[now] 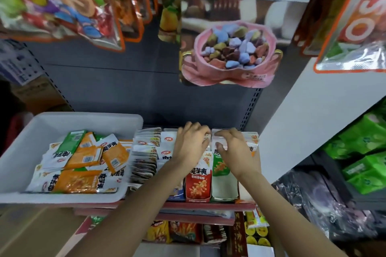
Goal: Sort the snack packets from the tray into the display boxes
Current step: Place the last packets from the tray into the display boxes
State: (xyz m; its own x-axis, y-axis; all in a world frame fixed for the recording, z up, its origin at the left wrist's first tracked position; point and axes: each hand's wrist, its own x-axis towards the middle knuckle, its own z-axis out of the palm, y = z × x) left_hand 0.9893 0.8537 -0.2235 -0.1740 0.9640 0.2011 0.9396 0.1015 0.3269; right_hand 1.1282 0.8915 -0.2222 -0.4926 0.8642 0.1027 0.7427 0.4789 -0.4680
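A white tray (pixel 25 144) at the left holds several orange, green and white snack packets (pixel 83 158). To its right on the shelf stand display boxes: a red one (pixel 197 188), a green-and-white one (pixel 223 185), and rows of upright packets (pixel 146 152). My left hand (pixel 191 146) and my right hand (pixel 234 150) are over the back of the red and green boxes, fingers curled on the tops of white packets (pixel 216 140) standing there. What exactly each hand holds is partly hidden.
Large snack bags (pixel 62 6) hang overhead at left and right. A candy poster (pixel 227 41) hangs on the dark back panel. Green packets (pixel 363 152) fill the shelf at right. Lower shelf boxes (pixel 183 231) sit below. A cardboard box (pixel 31 233) is at bottom left.
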